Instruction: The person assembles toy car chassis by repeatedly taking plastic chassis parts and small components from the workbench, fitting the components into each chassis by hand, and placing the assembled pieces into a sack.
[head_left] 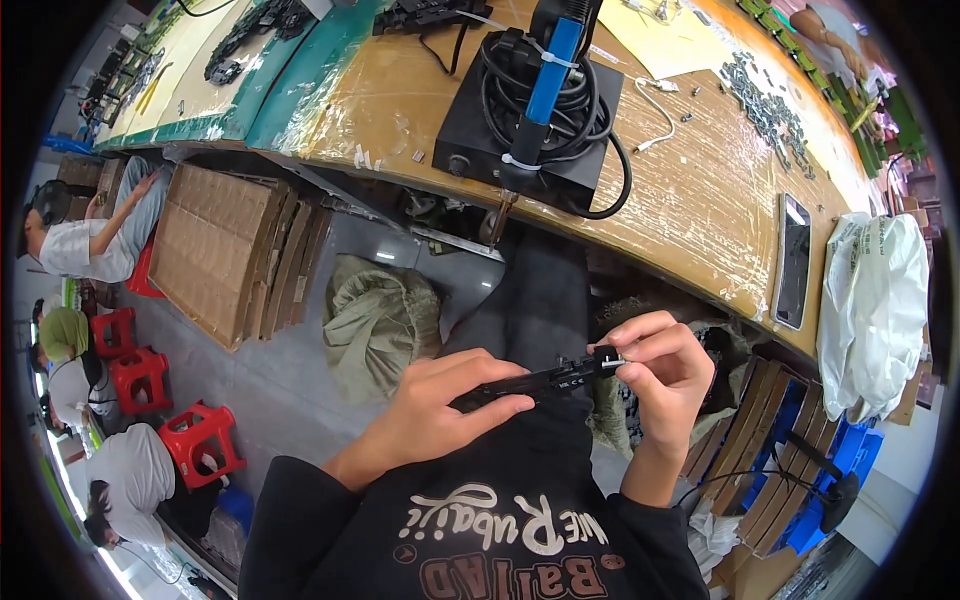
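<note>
My left hand [430, 405] is closed around one end of a slim black plastic device [565, 380], held above my lap in front of the table edge. At its other end, my right hand [668, 375] pinches a small shiny metal piece [622, 362] between thumb and fingers. Whether that piece is fixed to the device, I cannot tell. Beyond my hands, a blue-and-black rod-shaped tool [556, 70] with a metal tip is zip-tied over coiled black cable on a black box [465, 130]. Its tip hangs past the table's edge.
Many small metal parts [765, 110] lie on the wrapped table [400, 110]. A phone [793, 260] and white bag [870, 310] sit at the right. Below are an olive sack [380, 325], an open sack [610, 415] and stacked cardboard [215, 250]. People sit left near red stools [200, 440].
</note>
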